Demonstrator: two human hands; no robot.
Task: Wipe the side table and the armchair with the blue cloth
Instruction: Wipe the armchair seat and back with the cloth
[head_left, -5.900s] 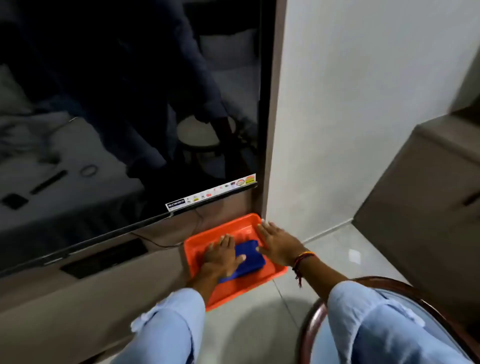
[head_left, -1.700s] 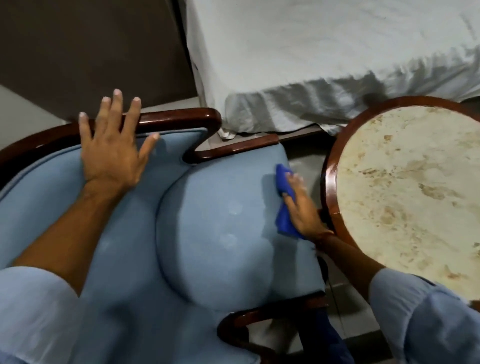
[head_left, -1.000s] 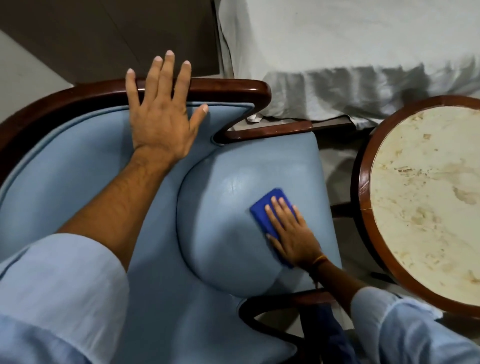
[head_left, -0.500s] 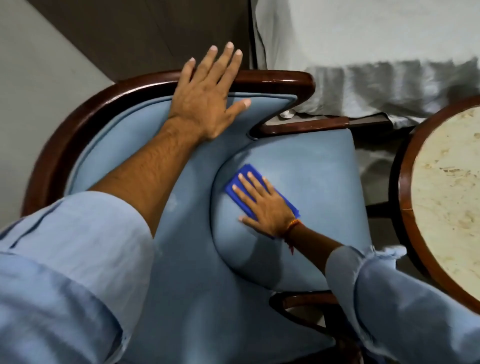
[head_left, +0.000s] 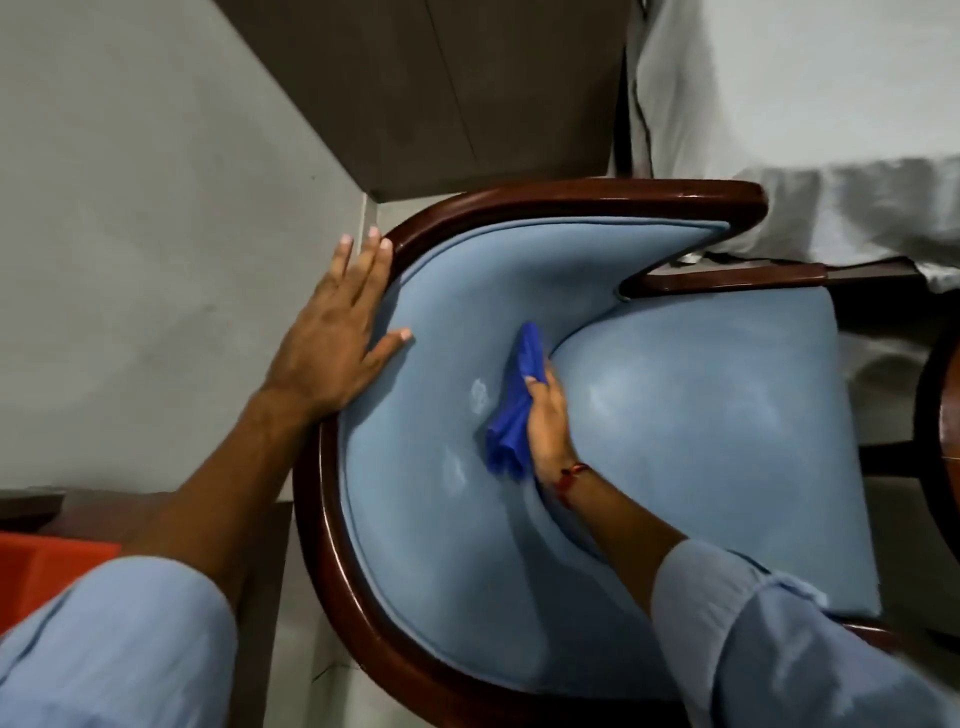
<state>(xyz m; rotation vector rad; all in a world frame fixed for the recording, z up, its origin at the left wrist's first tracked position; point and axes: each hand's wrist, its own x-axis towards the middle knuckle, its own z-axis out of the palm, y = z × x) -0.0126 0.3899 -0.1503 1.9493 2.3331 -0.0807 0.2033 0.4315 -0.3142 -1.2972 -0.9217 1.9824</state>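
Note:
The armchair has light blue upholstery and a dark curved wooden frame, and it fills the middle of the view. My right hand presses the blue cloth against the inner backrest, at the seam where the backrest meets the seat cushion. The cloth is bunched and stands on edge. My left hand lies flat with fingers spread on the top of the backrest and its wooden rim. Only a sliver of the side table's dark round rim shows at the right edge.
A bed with a white sheet stands behind the chair at the upper right. A grey wall is on the left, with a dark panel above. An orange tray shows at the lower left.
My right hand has slid the cloth from the seat cushion left onto the inner backrest, bunching it up. My left hand has shifted along the rim. The view has swung left.

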